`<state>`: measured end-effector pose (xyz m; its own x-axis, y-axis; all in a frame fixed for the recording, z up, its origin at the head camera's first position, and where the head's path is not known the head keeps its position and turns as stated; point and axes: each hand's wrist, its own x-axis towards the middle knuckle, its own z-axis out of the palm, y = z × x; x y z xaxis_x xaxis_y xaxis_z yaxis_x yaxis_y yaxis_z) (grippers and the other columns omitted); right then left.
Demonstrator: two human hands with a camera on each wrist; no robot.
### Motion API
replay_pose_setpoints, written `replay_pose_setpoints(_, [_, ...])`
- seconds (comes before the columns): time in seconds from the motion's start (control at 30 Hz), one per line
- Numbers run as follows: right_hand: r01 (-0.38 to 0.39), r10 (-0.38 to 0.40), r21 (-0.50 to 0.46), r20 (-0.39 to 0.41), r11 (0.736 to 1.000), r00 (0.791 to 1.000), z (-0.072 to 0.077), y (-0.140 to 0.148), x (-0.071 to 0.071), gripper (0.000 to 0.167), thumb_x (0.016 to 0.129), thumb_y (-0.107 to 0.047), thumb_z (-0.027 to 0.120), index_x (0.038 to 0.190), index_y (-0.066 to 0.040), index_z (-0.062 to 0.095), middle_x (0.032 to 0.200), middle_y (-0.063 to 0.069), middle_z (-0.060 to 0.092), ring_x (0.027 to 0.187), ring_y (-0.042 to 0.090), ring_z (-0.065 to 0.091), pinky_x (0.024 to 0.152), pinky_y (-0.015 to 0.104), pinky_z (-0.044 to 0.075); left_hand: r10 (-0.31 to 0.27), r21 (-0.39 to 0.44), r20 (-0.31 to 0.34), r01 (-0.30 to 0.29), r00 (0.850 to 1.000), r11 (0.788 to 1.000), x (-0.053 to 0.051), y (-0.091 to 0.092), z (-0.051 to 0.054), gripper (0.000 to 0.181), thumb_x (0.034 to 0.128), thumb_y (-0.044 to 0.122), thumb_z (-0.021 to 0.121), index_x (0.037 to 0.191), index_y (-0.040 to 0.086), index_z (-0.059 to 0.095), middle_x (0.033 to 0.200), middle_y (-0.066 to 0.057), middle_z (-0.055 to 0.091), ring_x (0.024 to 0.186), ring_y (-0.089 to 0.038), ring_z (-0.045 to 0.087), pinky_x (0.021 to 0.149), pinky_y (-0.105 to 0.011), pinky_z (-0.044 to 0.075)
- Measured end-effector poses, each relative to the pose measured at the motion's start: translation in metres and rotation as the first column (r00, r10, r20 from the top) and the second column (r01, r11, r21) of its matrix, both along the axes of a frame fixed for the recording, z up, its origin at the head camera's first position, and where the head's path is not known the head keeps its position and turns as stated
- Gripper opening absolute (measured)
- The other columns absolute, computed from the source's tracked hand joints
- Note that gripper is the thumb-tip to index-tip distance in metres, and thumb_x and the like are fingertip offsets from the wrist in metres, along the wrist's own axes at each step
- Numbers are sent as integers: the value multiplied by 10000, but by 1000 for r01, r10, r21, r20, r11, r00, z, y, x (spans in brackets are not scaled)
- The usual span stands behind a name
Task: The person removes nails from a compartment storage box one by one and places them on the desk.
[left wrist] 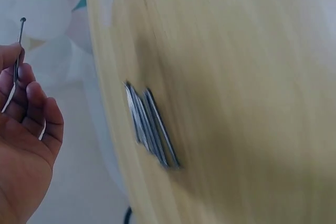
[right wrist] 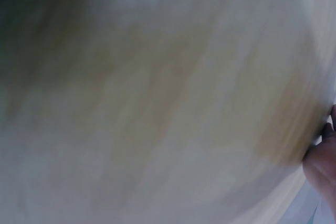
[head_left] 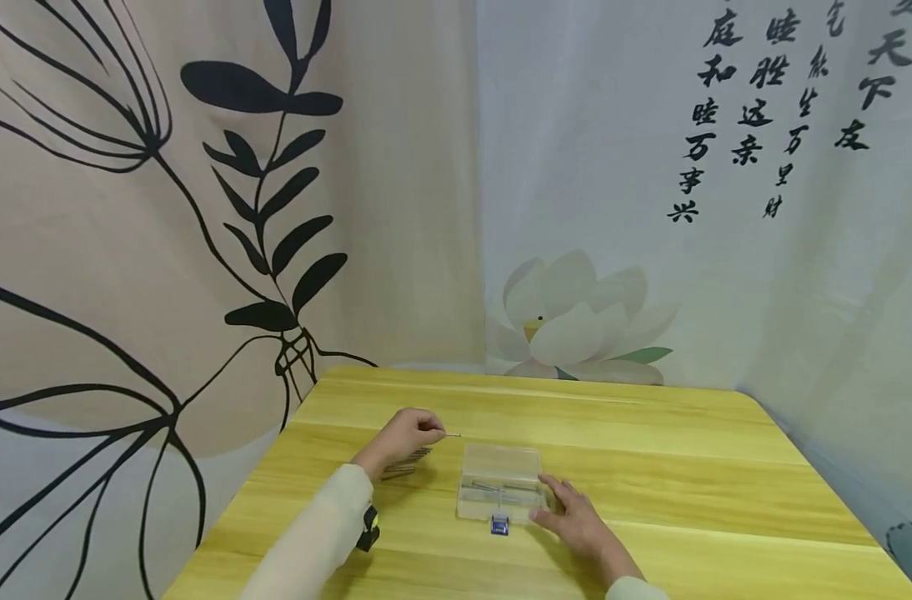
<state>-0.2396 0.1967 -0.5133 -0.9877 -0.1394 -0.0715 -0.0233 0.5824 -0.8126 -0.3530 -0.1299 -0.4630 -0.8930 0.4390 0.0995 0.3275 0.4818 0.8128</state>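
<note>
Between thumb and fingers, the left hand pinches a thin metal nail, its head end sticking out; the left wrist view shows this hand and the nail too. Under that forearm, a row of similar nails lies on the table, seen side by side as a small bundle in the left wrist view. An open clear plastic box holds several nails. At its right edge rests the right hand, fingers slightly bent; the right wrist view is blurred and shows only part of this hand.
The box stands on a yellow wood-grain table, its blue latch toward the near side. Behind the table hangs a curtain with plant, lotus and character prints. A dark band is on the left wrist.
</note>
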Motion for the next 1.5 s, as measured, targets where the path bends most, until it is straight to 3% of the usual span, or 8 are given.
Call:
replay_pose_setpoints(0.17, [2,-2,-3,10,1000,1000,0,1,1,703,909,-398,703,1508,-153,428,1558,323,198,1394,606,70,994,791,95,38,14,22,-38,999,999,2,-19,-4,151,987,225,646,973,98,725,1010,-173,663,899,-408,572,768,-482,487])
replay_pose_setpoints(0.33, [1,-1,0,12,1000,1000,-2,2,0,704,910,-398,702,1513,-164,421,1560,320,196,1393,607,70,986,796,100,68,1,9,-68,998,998,3,-32,-11,165,991,181,636,992,45,728,962,-80,666,912,-400,581,752,-440,492])
replay_pose_setpoints(0.47, [-3,3,-9,20,1000,1000,-2,2,1,703,916,-395,696,1518,-166,413,1563,317,190,1394,607,63,984,799,94,110,3,19,-110,994,994,5,-41,-15,167,981,197,652,993,54,735,952,-25,660,946,-382,592,770,-436,500])
replay_pose_setpoints(0.73, [-18,18,-16,9,1000,1000,2,-1,2,693,925,-391,687,1512,-141,417,1555,331,199,1389,614,68,991,796,88,129,23,7,-129,992,991,9,-56,-21,177,978,153,649,986,-8,722,978,-146,668,859,-272,578,750,-450,495])
replay_pose_setpoints(0.9, [-26,26,-15,8,1000,1000,1,-2,3,688,930,-386,682,1513,-135,415,1554,331,204,1390,614,64,997,792,84,171,4,20,-171,985,985,14,-66,-27,175,968,165,665,995,5,732,954,-74,669,856,-209,565,732,-354,472])
replay_pose_setpoints(1.07, [-7,7,-10,14,1000,1000,1,-2,2,688,926,-387,686,1515,-155,417,1564,312,201,1404,590,72,1007,782,83,196,6,24,-196,980,981,16,-73,-32,173,959,140,671,1012,-14,731,949,-27,671,871,-175,573,761,-342,479])
replay_pose_setpoints(1.3, [1,-1,-1,12,1000,1000,-1,-1,0,679,923,-375,694,1508,-150,430,1556,321,210,1401,583,108,1011,777,113,173,23,54,-175,983,984,26,-78,-40,164,960,117,662,1001,-30,722,951,-87,663,854,-182,558,744,-354,479])
replay_pose_setpoints(1.5, [-2,2,-4,16,1000,1000,-1,0,1,668,928,-364,691,1507,-151,432,1560,315,210,1406,579,103,1012,777,117,148,11,57,-149,987,989,31,-75,-45,161,953,145,674,987,-1,734,948,-62,667,867,-187,573,761,-374,489])
